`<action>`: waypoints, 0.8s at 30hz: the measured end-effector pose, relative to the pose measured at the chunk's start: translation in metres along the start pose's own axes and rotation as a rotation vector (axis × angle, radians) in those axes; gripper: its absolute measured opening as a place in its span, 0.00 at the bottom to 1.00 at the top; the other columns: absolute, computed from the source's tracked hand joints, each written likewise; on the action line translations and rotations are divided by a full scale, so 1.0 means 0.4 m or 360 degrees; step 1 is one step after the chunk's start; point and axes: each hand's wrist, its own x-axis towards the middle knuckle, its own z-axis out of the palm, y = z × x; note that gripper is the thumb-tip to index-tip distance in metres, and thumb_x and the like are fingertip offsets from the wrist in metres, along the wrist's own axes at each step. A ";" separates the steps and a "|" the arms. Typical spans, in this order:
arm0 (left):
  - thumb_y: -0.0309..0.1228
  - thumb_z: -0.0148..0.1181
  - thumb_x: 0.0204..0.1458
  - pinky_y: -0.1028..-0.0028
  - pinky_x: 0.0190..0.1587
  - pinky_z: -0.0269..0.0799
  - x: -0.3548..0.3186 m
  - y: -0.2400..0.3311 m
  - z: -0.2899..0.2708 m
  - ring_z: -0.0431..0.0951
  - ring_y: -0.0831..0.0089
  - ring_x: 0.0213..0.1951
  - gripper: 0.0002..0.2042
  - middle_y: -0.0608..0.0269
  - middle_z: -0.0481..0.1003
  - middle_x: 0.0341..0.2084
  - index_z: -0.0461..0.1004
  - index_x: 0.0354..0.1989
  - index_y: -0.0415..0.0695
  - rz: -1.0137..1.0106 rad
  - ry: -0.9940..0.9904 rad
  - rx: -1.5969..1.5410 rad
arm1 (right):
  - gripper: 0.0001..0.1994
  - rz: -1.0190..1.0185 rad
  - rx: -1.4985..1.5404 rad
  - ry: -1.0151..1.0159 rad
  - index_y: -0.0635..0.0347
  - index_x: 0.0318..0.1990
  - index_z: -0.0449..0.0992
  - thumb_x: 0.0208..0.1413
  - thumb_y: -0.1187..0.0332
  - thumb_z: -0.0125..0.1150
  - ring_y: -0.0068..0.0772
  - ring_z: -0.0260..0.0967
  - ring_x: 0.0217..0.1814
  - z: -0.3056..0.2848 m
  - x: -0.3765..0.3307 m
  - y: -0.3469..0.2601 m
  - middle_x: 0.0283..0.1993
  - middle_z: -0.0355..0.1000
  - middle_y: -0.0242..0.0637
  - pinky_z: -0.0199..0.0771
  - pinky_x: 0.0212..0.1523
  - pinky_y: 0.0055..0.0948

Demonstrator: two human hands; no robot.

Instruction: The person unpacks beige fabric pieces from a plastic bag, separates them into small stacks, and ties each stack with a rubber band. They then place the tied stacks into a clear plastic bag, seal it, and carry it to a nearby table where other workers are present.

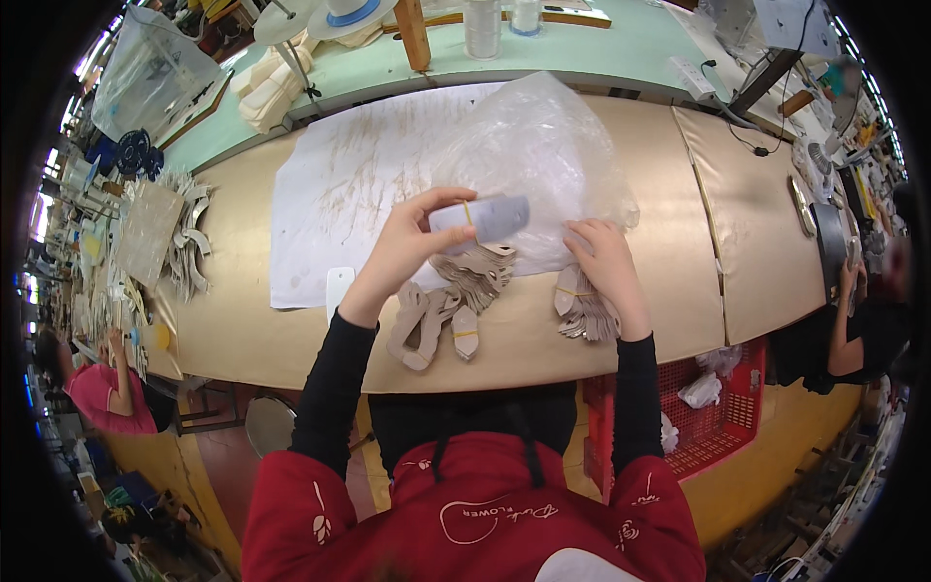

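My left hand (407, 247) holds up a small bundle of pale cut pieces (482, 217) bound with a yellow rubber band, just above the table. My right hand (603, 274) rests on a fanned stack of beige sole-shaped cut pieces (585, 312) near the table's front edge. Between my hands lie more beige cut pieces (473, 274) in a loose pile, with a few banded ones (427, 325) closer to me. A crumpled clear plastic bag (538, 160) lies behind them on a stained white paper sheet (339, 194).
A red plastic crate (722, 422) with white scraps stands under the table at right. Stacks of cut parts (179, 238) lie at the left. Another person in a pink top (102, 393) works at far left, another in dark clothes (853, 339) at right. Thread spools (482, 27) stand behind.
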 end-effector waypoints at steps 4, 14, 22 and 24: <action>0.27 0.67 0.50 0.75 0.44 0.73 -0.037 -0.020 0.035 0.77 0.77 0.42 0.19 0.65 0.76 0.42 0.74 0.51 0.42 -0.0178 -0.0597 0.0079 | 0.18 0.0031 0.0237 0.0232 0.59 0.55 0.75 0.58 0.67 0.60 0.46 0.65 0.62 -0.044 -0.061 -0.016 0.61 0.68 0.43 0.64 0.61 0.39; 0.30 0.64 0.49 0.63 0.53 0.71 0.024 -0.153 0.186 0.75 0.55 0.50 0.23 0.54 0.74 0.49 0.70 0.55 0.42 0.0481 -0.0702 0.1043 | 0.36 0.0739 0.0904 0.0216 0.62 0.68 0.57 0.51 0.72 0.68 0.40 0.69 0.59 0.013 -0.273 -0.092 0.57 0.70 0.50 0.68 0.59 0.34; 0.33 0.66 0.53 0.66 0.53 0.74 -0.067 -0.096 0.253 0.75 0.66 0.52 0.25 0.56 0.73 0.53 0.68 0.58 0.41 -0.0065 -0.0390 0.0072 | 0.43 0.0637 0.1610 0.0343 0.63 0.72 0.49 0.50 0.76 0.67 0.32 0.68 0.59 -0.012 -0.264 -0.152 0.60 0.67 0.47 0.70 0.57 0.31; 0.33 0.67 0.53 0.69 0.49 0.76 -0.105 -0.096 0.292 0.75 0.70 0.52 0.27 0.59 0.72 0.54 0.67 0.60 0.42 0.0027 -0.0313 0.0046 | 0.44 0.0444 0.1333 0.0253 0.63 0.73 0.47 0.50 0.77 0.67 0.33 0.67 0.61 -0.012 -0.266 -0.175 0.62 0.65 0.48 0.69 0.58 0.31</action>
